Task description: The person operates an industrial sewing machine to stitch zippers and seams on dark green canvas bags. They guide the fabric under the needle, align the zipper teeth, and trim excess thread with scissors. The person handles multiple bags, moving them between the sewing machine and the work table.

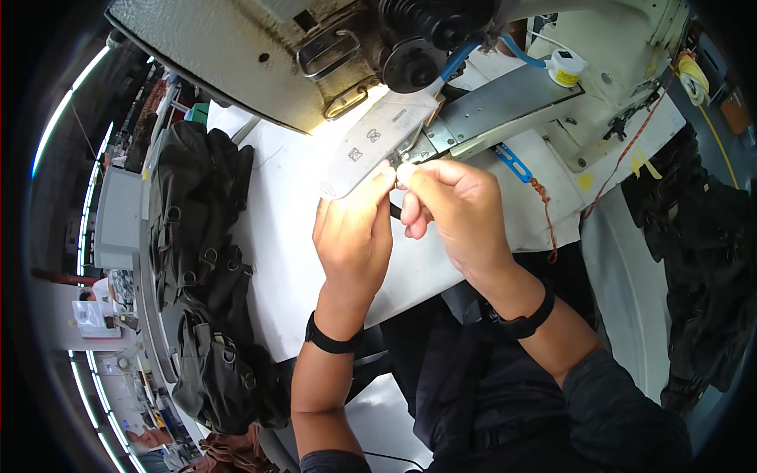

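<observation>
Both my hands meet fingertip to fingertip at the sewing end of an industrial sewing machine (505,106). My left hand (351,232) has its thumb and fingers pressed together, beside a pale flat panel (371,150) with printed marks. From the other side my right hand (469,209) makes a pinch, its lower fingers curled. Whatever lies between the fingertips is too small and covered to make out. A short dark strip (396,211) shows in the gap between the hands; I cannot tell whether either one holds it. The metal presser foot area (406,155) sits just beyond my fingertips.
The machine's large head (229,55) hangs over the white table (276,260). Blue-handled thread snips (514,163) on a red cord lie right of my right hand. A small white round container (565,68) stands on the machine. Dark bags (197,189) are heaped left; dark fabric (698,236) hangs right.
</observation>
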`<state>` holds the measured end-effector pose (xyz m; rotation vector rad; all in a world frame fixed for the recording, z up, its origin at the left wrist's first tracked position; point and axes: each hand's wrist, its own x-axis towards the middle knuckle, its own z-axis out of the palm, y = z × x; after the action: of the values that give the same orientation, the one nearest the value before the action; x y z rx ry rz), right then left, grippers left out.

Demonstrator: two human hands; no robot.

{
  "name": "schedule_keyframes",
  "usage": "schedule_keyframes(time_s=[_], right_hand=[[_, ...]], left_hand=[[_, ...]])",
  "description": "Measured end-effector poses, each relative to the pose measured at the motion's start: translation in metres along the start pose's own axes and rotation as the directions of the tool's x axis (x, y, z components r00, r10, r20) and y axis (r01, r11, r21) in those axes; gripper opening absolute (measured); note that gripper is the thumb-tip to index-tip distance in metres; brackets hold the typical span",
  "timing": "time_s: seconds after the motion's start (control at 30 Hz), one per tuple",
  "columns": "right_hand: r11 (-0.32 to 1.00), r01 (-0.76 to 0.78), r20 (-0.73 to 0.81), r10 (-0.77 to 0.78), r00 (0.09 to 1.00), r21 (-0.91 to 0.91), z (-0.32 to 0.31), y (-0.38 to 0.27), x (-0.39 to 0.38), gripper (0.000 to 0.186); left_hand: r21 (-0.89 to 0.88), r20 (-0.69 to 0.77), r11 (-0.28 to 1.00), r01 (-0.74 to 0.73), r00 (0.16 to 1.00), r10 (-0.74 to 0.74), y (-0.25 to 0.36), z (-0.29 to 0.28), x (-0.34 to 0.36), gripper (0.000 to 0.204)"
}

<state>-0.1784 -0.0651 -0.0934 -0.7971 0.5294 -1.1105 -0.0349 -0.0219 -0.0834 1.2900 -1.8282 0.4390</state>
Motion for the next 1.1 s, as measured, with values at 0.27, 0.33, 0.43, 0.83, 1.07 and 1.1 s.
schedule_keyframes(time_s=[0.27, 0.33, 0.43, 0.83, 1.07, 1.1], right_hand=[[0.965, -0.121, 0.100, 0.147, 0.984, -0.232, -0.015, -0.019, -0.001, 0.026], [0.941, -0.094, 0.086, 0.128, 0.988, -0.325, -0.026, -0.017, 0.000, 0.026], [0.882, -0.013, 0.063, 0.048, 0.997, -0.472, -0.051, -0.005, 0.001, 0.027], [0.660, 0.086, 0.021, -0.105, 0.994, -0.747, -0.079, 0.042, -0.012, 0.025], [0.654, 0.152, 0.044, -0.178, 0.983, -0.741, -0.079, 0.045, -0.013, 0.022], [0.651, 0.153, 0.047, -0.178, 0.983, -0.743, -0.079, 0.045, -0.013, 0.022]], left_hand=[[0.072, -0.032, 0.997, -0.023, 0.999, 0.026, -0.002, 0.004, 0.004, 0.026], [0.093, -0.026, 0.995, -0.028, 0.999, 0.030, -0.001, 0.005, 0.005, 0.027], [0.136, -0.014, 0.990, -0.028, 0.999, 0.030, 0.004, 0.004, 0.005, 0.027], [0.146, 0.040, 0.989, -0.037, 0.999, 0.031, 0.005, -0.001, 0.015, 0.025], [0.128, 0.036, 0.991, -0.049, 0.998, 0.044, 0.000, -0.003, 0.015, 0.023], [0.125, 0.034, 0.991, -0.048, 0.998, 0.044, -0.001, -0.002, 0.015, 0.023]])
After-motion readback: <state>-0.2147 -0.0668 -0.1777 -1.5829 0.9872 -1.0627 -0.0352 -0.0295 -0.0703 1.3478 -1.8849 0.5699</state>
